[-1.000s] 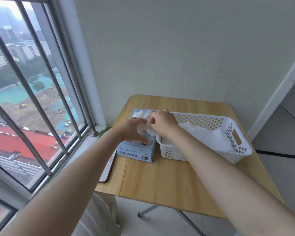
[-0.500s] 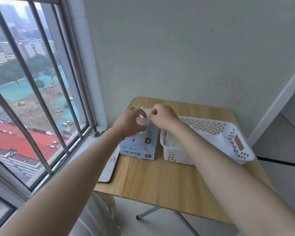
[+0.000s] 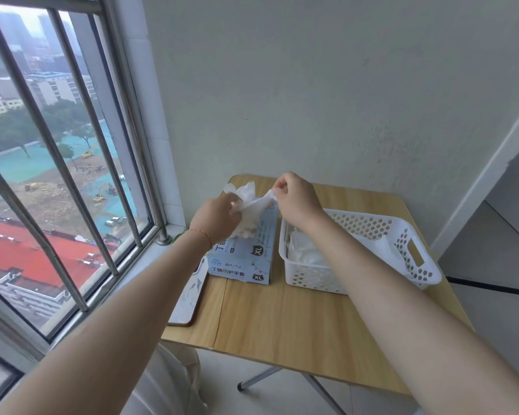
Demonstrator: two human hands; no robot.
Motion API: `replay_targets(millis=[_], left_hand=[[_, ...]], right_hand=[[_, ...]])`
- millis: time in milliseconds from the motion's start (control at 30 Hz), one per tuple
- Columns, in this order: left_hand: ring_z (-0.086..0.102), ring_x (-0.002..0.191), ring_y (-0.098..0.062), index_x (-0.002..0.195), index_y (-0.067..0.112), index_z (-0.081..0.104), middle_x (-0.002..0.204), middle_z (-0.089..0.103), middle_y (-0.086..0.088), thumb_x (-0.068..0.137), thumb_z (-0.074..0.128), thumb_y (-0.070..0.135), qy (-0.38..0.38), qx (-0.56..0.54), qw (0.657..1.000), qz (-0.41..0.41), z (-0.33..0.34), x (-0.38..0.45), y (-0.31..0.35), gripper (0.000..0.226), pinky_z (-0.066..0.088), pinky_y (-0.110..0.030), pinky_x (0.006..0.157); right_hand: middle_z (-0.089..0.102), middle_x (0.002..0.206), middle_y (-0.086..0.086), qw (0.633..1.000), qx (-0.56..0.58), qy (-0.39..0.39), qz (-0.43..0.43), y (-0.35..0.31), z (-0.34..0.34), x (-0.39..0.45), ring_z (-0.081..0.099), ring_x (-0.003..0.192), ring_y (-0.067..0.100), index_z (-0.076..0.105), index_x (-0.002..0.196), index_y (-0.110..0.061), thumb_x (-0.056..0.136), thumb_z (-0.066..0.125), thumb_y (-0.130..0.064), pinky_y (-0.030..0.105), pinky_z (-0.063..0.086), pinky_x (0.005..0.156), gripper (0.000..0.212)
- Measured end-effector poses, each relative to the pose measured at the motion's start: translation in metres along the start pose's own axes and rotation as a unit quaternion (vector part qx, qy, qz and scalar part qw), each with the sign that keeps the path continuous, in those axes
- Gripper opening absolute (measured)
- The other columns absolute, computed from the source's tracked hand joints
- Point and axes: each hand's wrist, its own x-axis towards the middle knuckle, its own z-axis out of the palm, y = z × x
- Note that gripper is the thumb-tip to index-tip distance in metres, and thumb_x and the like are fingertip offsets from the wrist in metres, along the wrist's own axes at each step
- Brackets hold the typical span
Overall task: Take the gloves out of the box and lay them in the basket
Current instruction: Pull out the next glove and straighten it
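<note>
Glove [image 3: 253,202], thin and whitish, is being stretched between both hands above the box [image 3: 246,250]. Left hand [image 3: 216,218] is gripping one end with curled fingers, right hand [image 3: 294,196] is pinching the other end. Box is sitting on the table [image 3: 282,319], just beside the white basket [image 3: 417,265] on its right. More gloves [image 3: 306,253] are lying inside the basket. A flat tablet-like thing [image 3: 189,295] is lying at the table's left edge by the window [image 3: 57,175].
</note>
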Motion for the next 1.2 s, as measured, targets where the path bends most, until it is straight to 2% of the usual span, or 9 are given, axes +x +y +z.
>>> replay_targets(millis=[100,267,367,467,567,833,1000,1067,1200], left_hand=[[0.058,0.078,-0.018,0.109,0.02,0.061,0.092,0.06,0.003,0.091,0.061,0.019,0.054,-0.089,0.994,-0.01,-0.007,0.002,0.001,0.017,0.047,-0.028,0.067],[0.057,0.074,-0.017,0.098,0.026,0.06,0.087,0.062,0.0,0.081,0.074,0.013,0.025,-0.167,0.986,-0.011,-0.014,0.009,0.006,0.026,0.046,-0.024,0.057],[0.054,0.073,-0.008,0.11,0.031,0.061,0.088,0.059,0.006,0.083,0.073,0.01,0.005,-0.196,0.98,0.032,-0.018,0.006,0.012,0.036,0.045,-0.016,0.059],[0.054,0.077,-0.002,0.11,0.031,0.066,0.093,0.058,0.021,0.085,0.073,0.013,-0.019,-0.22,0.974,0.052,-0.016,0.005,0.013,0.032,0.043,-0.012,0.067],[0.058,0.08,-0.011,0.1,0.028,0.072,0.093,0.063,0.008,0.083,0.077,0.028,-0.06,-0.178,0.982,0.008,-0.012,0.006,0.005,0.018,0.044,-0.017,0.065],[0.053,0.101,-0.023,0.118,0.015,0.067,0.116,0.057,-0.008,0.084,0.07,0.043,-0.128,0.067,0.989,0.026,0.015,-0.001,-0.004,0.044,0.047,-0.034,0.088],[0.048,0.102,-0.021,0.08,0.02,0.059,0.094,0.056,-0.001,0.091,0.047,0.055,-0.133,0.242,0.959,0.067,0.024,-0.002,0.007,0.039,0.037,-0.036,0.093],[0.05,0.099,-0.02,0.075,0.022,0.054,0.09,0.058,-0.001,0.092,0.046,0.057,-0.168,0.257,0.949,0.065,0.023,-0.002,0.01,0.039,0.034,-0.037,0.094],[0.061,0.094,-0.023,0.11,0.021,0.053,0.105,0.063,-0.002,0.086,0.061,0.05,-0.213,0.106,0.971,0.006,0.005,0.001,0.012,0.039,0.051,-0.039,0.089]], right_hand=[[0.053,0.089,-0.004,0.996,-0.069,-0.05,0.027,0.005,-0.005,0.0,0.054,0.081,0.018,0.055,0.106,-0.015,0.092,0.042,-0.005,0.026,0.041,0.058,0.022],[0.047,0.123,0.005,0.988,-0.107,-0.111,0.007,0.008,0.002,0.0,0.052,0.101,0.021,0.053,0.121,-0.023,0.088,0.055,-0.015,0.032,0.045,0.08,0.034],[0.044,0.118,0.002,0.986,-0.061,-0.154,-0.021,0.004,0.011,-0.004,0.051,0.101,0.018,0.054,0.117,-0.026,0.082,0.07,-0.03,0.03,0.042,0.079,0.039],[0.058,0.095,0.0,0.994,-0.083,-0.067,-0.035,0.004,0.015,-0.003,0.059,0.088,0.019,0.062,0.093,-0.015,0.086,0.067,-0.021,0.027,0.043,0.068,0.011],[0.06,0.081,-0.003,0.998,-0.052,0.015,-0.015,0.009,0.008,0.002,0.057,0.077,0.017,0.064,0.087,-0.01,0.089,0.059,-0.012,0.023,0.039,0.059,0.005],[0.059,0.087,-0.001,0.986,0.1,0.134,0.004,-0.001,-0.011,0.007,0.051,0.077,0.014,0.056,0.088,-0.011,0.092,0.047,-0.009,0.013,0.036,0.058,0.009],[0.047,0.074,-0.008,0.977,0.174,0.121,0.01,-0.017,-0.023,0.01,0.042,0.067,0.01,0.043,0.075,-0.017,0.089,0.047,-0.013,0.02,0.034,0.058,0.015],[0.044,0.07,-0.008,0.98,0.166,0.107,0.014,-0.018,-0.026,0.009,0.039,0.062,0.009,0.041,0.071,-0.017,0.086,0.051,-0.016,0.022,0.033,0.056,0.018],[0.04,0.065,-0.008,0.99,0.12,0.065,0.018,-0.013,-0.031,0.007,0.035,0.058,0.009,0.038,0.067,-0.018,0.083,0.055,-0.017,0.022,0.03,0.053,0.023]])
